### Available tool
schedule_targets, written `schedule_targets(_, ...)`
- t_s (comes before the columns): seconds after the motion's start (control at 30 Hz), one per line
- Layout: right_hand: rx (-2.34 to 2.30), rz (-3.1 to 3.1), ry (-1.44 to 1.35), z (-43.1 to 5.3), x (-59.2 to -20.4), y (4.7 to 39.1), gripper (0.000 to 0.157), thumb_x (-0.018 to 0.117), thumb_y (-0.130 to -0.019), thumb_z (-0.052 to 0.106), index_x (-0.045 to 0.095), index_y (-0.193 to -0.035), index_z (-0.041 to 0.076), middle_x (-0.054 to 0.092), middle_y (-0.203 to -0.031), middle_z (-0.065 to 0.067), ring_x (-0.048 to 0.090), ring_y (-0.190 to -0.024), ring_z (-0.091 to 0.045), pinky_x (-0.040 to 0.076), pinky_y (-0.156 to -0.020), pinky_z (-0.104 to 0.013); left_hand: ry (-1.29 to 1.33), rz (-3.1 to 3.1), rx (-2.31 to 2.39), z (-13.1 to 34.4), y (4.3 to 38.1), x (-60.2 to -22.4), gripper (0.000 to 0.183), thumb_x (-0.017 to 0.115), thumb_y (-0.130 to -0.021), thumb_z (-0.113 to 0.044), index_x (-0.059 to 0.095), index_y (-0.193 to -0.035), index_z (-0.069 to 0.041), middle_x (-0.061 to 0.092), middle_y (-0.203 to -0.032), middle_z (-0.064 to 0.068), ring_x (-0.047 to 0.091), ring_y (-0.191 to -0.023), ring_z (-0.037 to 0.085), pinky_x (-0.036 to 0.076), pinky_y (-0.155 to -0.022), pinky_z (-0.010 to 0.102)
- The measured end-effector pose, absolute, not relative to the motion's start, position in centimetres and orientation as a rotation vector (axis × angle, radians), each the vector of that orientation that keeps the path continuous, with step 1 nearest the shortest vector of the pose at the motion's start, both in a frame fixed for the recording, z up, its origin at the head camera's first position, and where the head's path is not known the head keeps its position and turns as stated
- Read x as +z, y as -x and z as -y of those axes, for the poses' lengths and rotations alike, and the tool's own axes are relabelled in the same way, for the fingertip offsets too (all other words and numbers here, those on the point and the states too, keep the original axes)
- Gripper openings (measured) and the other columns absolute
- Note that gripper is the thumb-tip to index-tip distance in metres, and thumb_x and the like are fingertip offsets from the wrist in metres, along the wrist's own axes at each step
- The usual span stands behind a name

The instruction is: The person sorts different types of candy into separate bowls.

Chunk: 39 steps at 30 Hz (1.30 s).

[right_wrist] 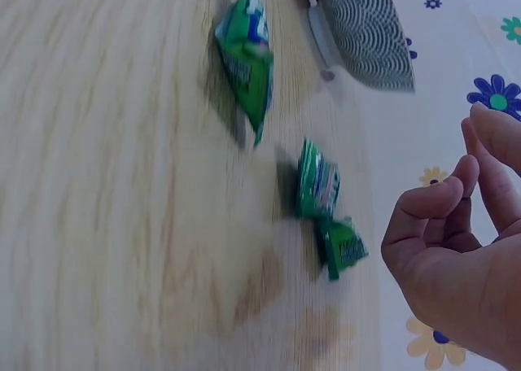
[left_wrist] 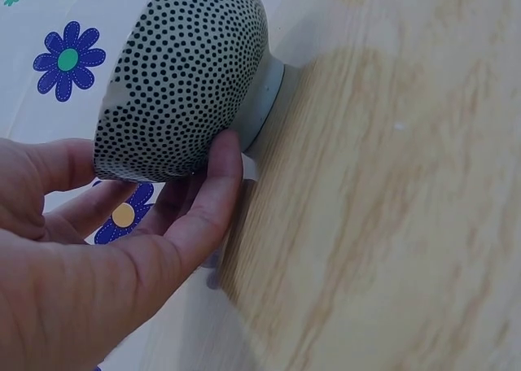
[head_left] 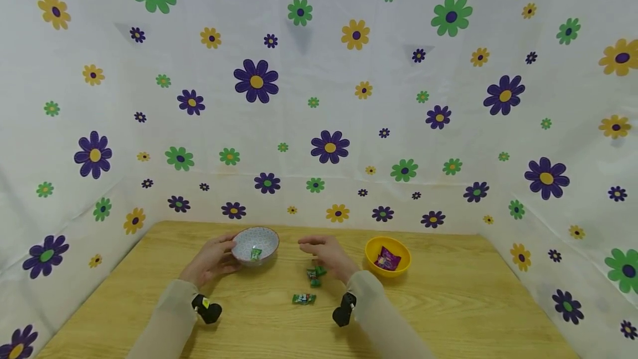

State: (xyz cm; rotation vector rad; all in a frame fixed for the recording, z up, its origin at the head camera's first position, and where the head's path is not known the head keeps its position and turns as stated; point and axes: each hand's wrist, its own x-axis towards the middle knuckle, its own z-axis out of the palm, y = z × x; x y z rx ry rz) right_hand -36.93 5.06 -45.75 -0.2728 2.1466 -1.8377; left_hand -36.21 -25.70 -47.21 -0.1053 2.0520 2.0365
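My left hand [head_left: 211, 259] grips the side of a speckled bowl [head_left: 244, 245], its thumb by the rim and fingers on the dotted outer wall and near the foot [left_wrist: 264, 106]. One green wrapped candy [head_left: 256, 254] lies inside the bowl. To the right, my right hand [head_left: 331, 256] hovers over the table with fingers loosely bent and nothing visible between them. Close below it are two green candies [right_wrist: 317, 180] lying against each other. Another green candy [head_left: 304, 298] lies apart, nearer to me.
A yellow bowl [head_left: 369, 262] with purple-wrapped candy [head_left: 387, 259] stands right of my right hand. The wooden table [head_left: 448, 303] ends at a flower-print cloth [head_left: 294, 126] that hangs behind and along both sides.
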Motion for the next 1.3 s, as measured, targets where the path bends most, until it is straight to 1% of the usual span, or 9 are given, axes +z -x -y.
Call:
schedule_targets(0.23,-1.766,-2.235,0.281,-6.6,-46.4,37.7,0.036,0.066,-0.094,0.025,0.066,-0.123,0.004,0.067,-0.120,-0.005,0.055,-0.100,-0.024,0.045,-0.075,-0.027,0.105,-2.028,2.057,25.6,36.0,-47.2,0.052,0.032,-0.107,-0.019,0.019,-0.156,-0.004,0.026,-0.151,0.026,0.044,-0.126,0.034,0.041,-0.107,0.056)
schedule_targets(0.4,-1.708,-2.289,0.259,-7.3,-46.8,37.8,0.032,0.067,-0.093,0.021,0.068,-0.121,0.004,0.067,-0.116,-0.006,0.050,-0.081,-0.019,0.043,-0.072,-0.028,0.115,-2.042,2.049,25.7,36.0,-47.3,0.052,0.032,-0.107,-0.020,0.019,-0.156,-0.005,0.027,-0.151,0.026,0.045,-0.125,0.034,0.043,-0.106,0.055)
schedule_targets(0.47,-1.670,-2.332,0.241,-7.5,-46.9,37.7,0.030,0.067,-0.093,0.021,0.070,-0.119,0.005,0.066,-0.120,-0.007,0.051,-0.084,-0.019,0.045,-0.077,-0.031,0.120,-2.046,2.043,25.7,36.0,-47.3,0.052,0.032,-0.108,-0.020,0.019,-0.156,-0.005,0.026,-0.151,0.027,0.044,-0.126,0.035,0.043,-0.106,0.055)
schedule_targets(0.53,-1.635,-2.374,0.223,-7.6,-46.9,37.6,0.028,0.068,-0.092,0.020,0.071,-0.117,0.006,0.064,-0.125,-0.008,0.054,-0.095,-0.020,0.047,-0.087,-0.037,0.124,-2.039,2.052,25.8,36.1,-47.3,0.053,0.032,-0.107,-0.020,0.019,-0.156,-0.004,0.026,-0.151,0.027,0.043,-0.127,0.035,0.044,-0.106,0.054)
schedule_targets(0.63,-1.612,-2.408,0.199,-7.7,-46.9,37.6,0.025,0.069,-0.092,0.017,0.072,-0.114,0.006,0.063,-0.127,-0.010,0.053,-0.106,-0.023,0.044,-0.098,-0.043,0.132,-2.035,2.058,25.7,36.2,-47.4,0.053,0.033,-0.107,-0.019,0.019,-0.156,-0.004,0.028,-0.150,0.026,0.045,-0.125,0.034,0.046,-0.104,0.052)
schedule_targets(0.7,-1.601,-2.421,0.201,-7.8,-47.0,37.6,0.024,0.069,-0.091,0.015,0.072,-0.113,0.005,0.063,-0.124,-0.010,0.052,-0.104,-0.023,0.044,-0.095,-0.041,0.127,-2.033,2.062,25.7,36.3,-47.4,0.053,0.034,-0.107,-0.019,0.020,-0.156,-0.004,0.030,-0.149,0.026,0.047,-0.123,0.032,0.048,-0.102,0.051)
schedule_targets(0.83,-1.557,-2.437,0.238,-8.0,-47.1,37.6,0.023,0.069,-0.090,0.011,0.072,-0.112,0.004,0.062,-0.113,-0.009,0.047,-0.091,-0.021,0.042,-0.076,-0.029,0.108,-2.048,2.045,25.7,36.2,-47.4,0.052,0.032,-0.107,-0.019,0.020,-0.156,-0.005,0.030,-0.149,0.026,0.047,-0.123,0.031,0.048,-0.102,0.051)
schedule_targets(0.93,-1.511,-2.448,0.274,-8.2,-47.2,37.7,0.024,0.070,-0.089,0.008,0.072,-0.112,0.004,0.062,-0.106,-0.009,0.047,-0.085,-0.019,0.041,-0.069,-0.025,0.100,-2.050,2.039,25.7,36.1,-47.4,0.052,0.031,-0.108,-0.020,0.019,-0.156,-0.005,0.028,-0.151,0.026,0.046,-0.125,0.032,0.046,-0.104,0.052)
schedule_targets(1.3,-1.403,-2.505,0.280,-8.2,-47.4,37.5,0.023,0.072,-0.088,0.007,0.074,-0.111,0.005,0.065,-0.102,-0.008,0.050,-0.083,-0.018,0.044,-0.068,-0.024,0.120,-2.045,2.034,25.7,36.3,-47.5,0.052,0.032,-0.108,-0.019,0.018,-0.157,-0.007,0.029,-0.151,0.025,0.048,-0.121,0.030,0.048,-0.102,0.048)
